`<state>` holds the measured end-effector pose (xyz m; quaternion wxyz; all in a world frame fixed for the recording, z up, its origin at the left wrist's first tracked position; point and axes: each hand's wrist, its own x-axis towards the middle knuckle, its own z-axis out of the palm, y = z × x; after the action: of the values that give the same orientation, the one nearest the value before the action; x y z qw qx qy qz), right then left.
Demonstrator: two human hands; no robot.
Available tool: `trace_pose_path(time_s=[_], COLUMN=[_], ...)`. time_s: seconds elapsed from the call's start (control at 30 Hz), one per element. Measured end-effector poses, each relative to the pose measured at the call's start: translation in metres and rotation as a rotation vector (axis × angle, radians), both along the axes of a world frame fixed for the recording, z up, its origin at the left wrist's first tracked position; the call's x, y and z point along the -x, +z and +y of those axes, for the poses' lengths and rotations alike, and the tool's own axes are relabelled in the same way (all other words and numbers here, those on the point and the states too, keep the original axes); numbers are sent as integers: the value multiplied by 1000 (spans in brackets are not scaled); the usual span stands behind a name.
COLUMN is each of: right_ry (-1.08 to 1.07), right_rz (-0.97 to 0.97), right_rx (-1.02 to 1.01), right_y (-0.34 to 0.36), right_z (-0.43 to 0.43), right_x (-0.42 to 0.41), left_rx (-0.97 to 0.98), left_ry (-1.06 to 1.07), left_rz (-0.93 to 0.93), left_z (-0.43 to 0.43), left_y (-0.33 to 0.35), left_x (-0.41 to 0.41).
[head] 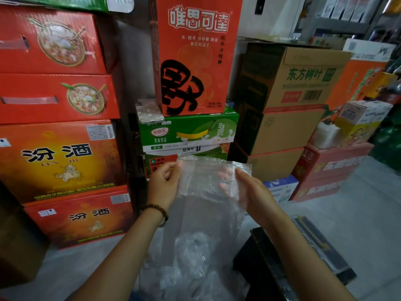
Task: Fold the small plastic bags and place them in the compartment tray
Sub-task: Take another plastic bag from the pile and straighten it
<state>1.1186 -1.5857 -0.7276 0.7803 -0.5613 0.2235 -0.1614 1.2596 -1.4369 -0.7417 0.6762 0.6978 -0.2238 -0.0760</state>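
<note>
A clear plastic bag hangs upright in front of me, held by its top edge. My left hand pinches the bag's top left corner. My right hand holds the top right part, thumb in front and fingers showing through the film behind it. Below the bag, a heap of crumpled clear bags lies low in the view. A dark compartment tray sits at the lower right, partly hidden by my right forearm.
Stacked cartons wall the space: red and orange boxes at left, a tall orange box on green drink cases straight ahead, brown cartons at right. A white roll rests on a red box. Pale floor shows at right.
</note>
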Motion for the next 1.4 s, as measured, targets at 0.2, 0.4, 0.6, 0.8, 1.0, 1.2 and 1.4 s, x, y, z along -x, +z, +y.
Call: trace_pose_path(time_s=[0.2,0.4,0.6,0.8,1.0,1.2,1.4], right_ry=[19,87,177,204,219,-185,-84], right_rz=[-107,-180,-209,-164,-170,-129,-63], right_rx=[-175,-230,-242,-188,-97,231,173], right_y=[-2,0,4,5,3,-4,-3], right_z=[-2,5,13,17,19,15,16], right_x=[-6,-10,-12,-11,-11,-11,-8], left_rx=[-27,-71,-6,80,100,54,36], left_ry=[103,-283,-436,-371,-299,-272,-302], left_rz=[-99,-69,120,198,198,227,271], left_z=[1,-10,-15,-16,-13,-12,-14], left_y=[4,6,4,9,12,9,8], left_x=[3,25,30,31,32,27,32])
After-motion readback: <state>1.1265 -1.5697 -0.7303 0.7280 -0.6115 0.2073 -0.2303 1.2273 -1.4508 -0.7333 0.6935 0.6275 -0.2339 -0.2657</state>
